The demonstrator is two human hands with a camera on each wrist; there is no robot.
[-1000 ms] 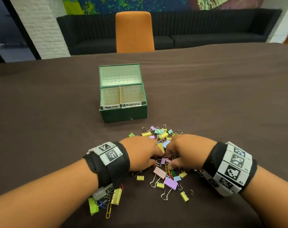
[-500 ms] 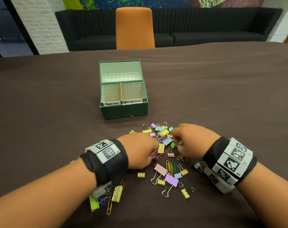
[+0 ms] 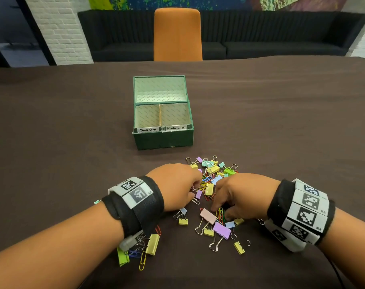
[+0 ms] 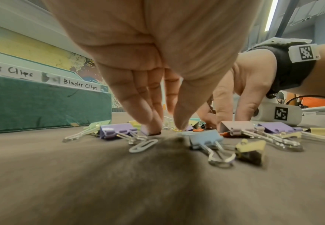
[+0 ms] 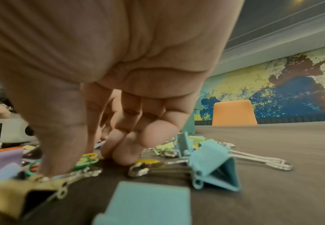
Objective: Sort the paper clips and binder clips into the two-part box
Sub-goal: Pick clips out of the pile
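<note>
A green two-part box point(image 3: 162, 140) stands open, its front labelled "Paper Clips" on the left and "Binder Clips" on the right; both compartments look empty. In front of it lies a loose pile of coloured binder clips and paper clips point(image 3: 212, 174). My left hand point(image 4: 167, 126) points straight down into the pile, fingertips point(image 4: 152, 127) on the table next to a purple binder clip point(image 4: 117, 132), the thumb a little apart. My right hand point(image 3: 224, 215) has its thumb and curled fingers closed around several coloured paper clips point(image 5: 86, 159) on the table beside a pink binder clip point(image 3: 208, 216).
More clips lie under my left wrist, among them a yellow binder clip point(image 3: 152, 244) and a yellow paper clip point(image 3: 142, 263). A teal binder clip point(image 5: 215, 167) lies right of my right hand. The brown table point(image 3: 62, 142) stretches wide; an orange chair point(image 3: 178, 34) stands beyond it.
My right hand has drawn back from the far part of the pile to the paper clips nearer me. My left hand has edged slightly forward over the pile.
</note>
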